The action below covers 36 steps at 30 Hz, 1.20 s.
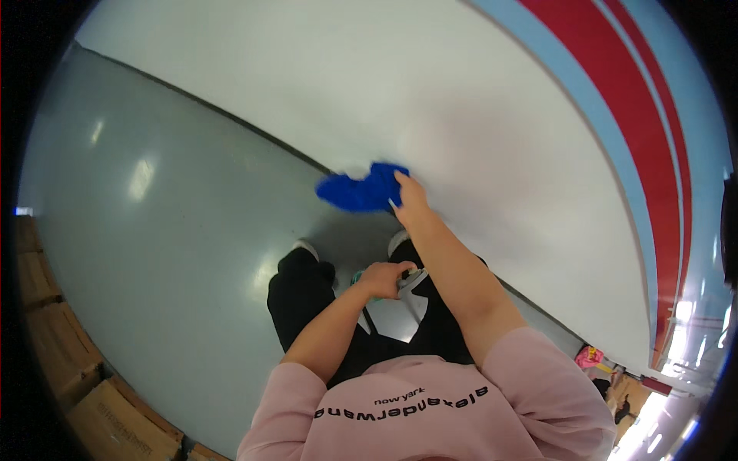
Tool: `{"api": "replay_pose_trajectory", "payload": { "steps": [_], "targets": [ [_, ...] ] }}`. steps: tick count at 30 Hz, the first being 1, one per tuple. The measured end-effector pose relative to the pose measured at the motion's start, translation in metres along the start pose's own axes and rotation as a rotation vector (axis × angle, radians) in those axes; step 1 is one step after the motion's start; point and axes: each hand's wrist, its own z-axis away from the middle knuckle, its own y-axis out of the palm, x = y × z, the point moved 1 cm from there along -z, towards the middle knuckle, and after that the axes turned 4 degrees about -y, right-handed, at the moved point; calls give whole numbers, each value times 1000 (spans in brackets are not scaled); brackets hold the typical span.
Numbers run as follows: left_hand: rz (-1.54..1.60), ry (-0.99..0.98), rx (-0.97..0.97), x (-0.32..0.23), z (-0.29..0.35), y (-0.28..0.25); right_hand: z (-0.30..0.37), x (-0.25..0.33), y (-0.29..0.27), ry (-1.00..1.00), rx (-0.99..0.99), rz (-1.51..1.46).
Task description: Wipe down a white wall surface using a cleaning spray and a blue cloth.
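We record the right hand (411, 198) closed on a blue cloth (357, 192), gripping it at its right end between thumb and fingers; the remainder extends leftward, its edges somewhat blurred. In view, the cloth crosses the dark seam (231, 117) between the grey floor (154, 253) and the white wall (307, 84); we cannot tell whether it touches either surface. The left hand (378, 281) is nearer the body, above the floor between the legs, its fingers curled around a grey object (413, 281) with a pale tip near the thumb. We cannot determine its kind, as the hand hides much of it. A patch of teal (357, 276) shows just beside the left hand, on its far side from the tip. The wearer has a pink shirt (400, 438), black trousers (296, 296) and light shoes (306, 247). To the right, we note a curved red stripe (649, 138) bordered by light blue on the wall. At lower left, brown cardboard boxes (123, 422) stand along the floor, well apart from both hands.
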Motion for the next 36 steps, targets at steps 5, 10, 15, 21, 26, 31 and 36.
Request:
{"api": "replay_pose_trajectory", "payload": {
  "steps": [5, 10, 15, 21, 26, 31, 36],
  "targets": [
    [-140, -21, -117, 9, 7, 10, 82, 55, -81, -41, 23, 24],
    [-103, 30, -188, 9, 10, 26, 147, 109, -151, -249, -164, 30],
    [44, 56, -262, 14, 29, 28, 179, 98, -177, -311, -67, -17],
    [151, -24, -374, 6, 52, 50, 203, 86, -173, -334, 11, -72],
    [110, -4, -386, 12, 70, 57, 230, 141, -162, -668, -33, 75],
    [155, 41, -465, 37, 64, 60, 319, 259, -157, -1705, -576, 678],
    [155, 53, -402, 42, 51, 61, 389, 368, -149, -2595, -870, 1129]
  ]
}}
